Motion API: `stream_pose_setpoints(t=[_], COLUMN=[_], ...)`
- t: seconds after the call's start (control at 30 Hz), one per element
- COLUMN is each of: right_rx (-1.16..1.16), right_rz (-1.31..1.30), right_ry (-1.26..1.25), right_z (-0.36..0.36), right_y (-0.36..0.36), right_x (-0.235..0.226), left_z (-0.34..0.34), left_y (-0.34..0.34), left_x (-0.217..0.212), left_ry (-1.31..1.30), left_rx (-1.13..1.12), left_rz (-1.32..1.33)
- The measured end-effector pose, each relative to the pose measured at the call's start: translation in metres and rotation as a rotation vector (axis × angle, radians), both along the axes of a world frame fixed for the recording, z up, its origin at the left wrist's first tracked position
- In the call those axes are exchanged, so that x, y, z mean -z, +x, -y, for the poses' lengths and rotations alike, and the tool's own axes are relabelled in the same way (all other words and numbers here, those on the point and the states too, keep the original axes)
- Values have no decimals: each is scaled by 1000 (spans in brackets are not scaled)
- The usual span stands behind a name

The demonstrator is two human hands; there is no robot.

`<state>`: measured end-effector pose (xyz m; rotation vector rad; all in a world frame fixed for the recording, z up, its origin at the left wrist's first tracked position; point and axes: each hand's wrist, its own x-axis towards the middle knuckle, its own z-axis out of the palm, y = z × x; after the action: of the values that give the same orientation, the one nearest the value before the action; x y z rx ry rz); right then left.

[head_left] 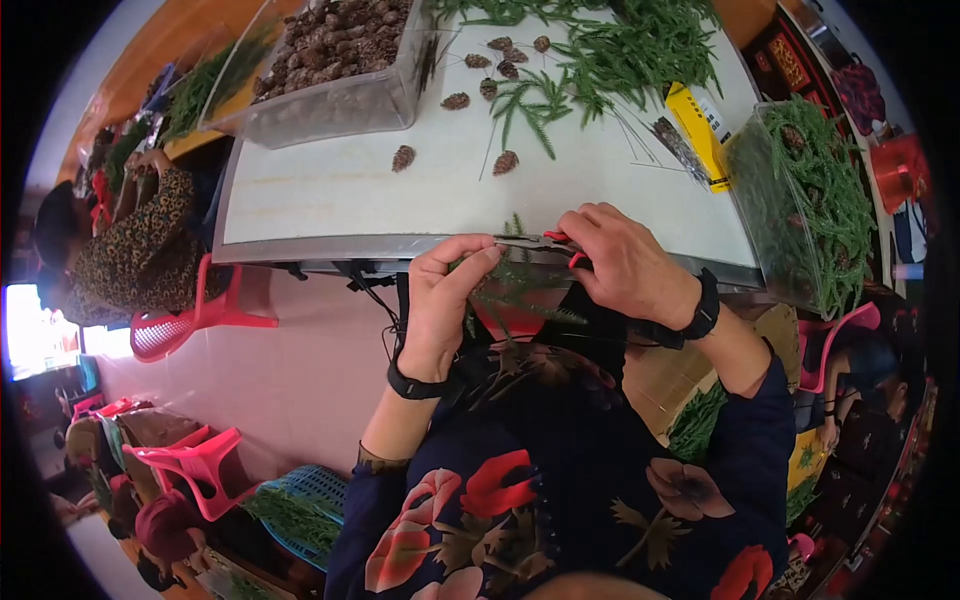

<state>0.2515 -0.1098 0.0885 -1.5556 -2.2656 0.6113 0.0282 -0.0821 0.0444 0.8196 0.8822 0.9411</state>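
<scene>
Above the table's front edge, my left hand (437, 295) pinches a green artificial pine sprig (515, 285) between thumb and fingers. My right hand (628, 265) is closed round red-handled pliers (560, 246). The jaws of the pliers point left and reach my left fingertips, where the sprig's stem is; what exactly they grip is too small to tell. Needles of the sprig hang below both hands and show above them too. Beyond the hands, a brown pine cone (506, 162) with a thin wire lies on the white table (330, 205), and another pine cone (403, 158) lies farther left.
A clear bin (330, 122) of pine cones stands at the far left of the table. Green sprigs (640, 55) are heaped at the back, beside a yellow package (700, 140). At right is a clear bin of finished-looking greenery (825, 200). A person (135, 240) sits at left.
</scene>
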Motion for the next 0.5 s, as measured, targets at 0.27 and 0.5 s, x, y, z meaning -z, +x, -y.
stream_pose_setpoints(t=[0.27, 0.5], right_rx=[49, 62], right_rz=[63, 89], right_ry=[59, 11], right_z=[4, 2], right_y=[-13, -24], right_x=[-9, -18], left_z=[7, 12], left_y=[4, 3], left_x=[7, 2], left_ry=[188, 239], left_rx=[-139, -192], left_rz=[-127, -115])
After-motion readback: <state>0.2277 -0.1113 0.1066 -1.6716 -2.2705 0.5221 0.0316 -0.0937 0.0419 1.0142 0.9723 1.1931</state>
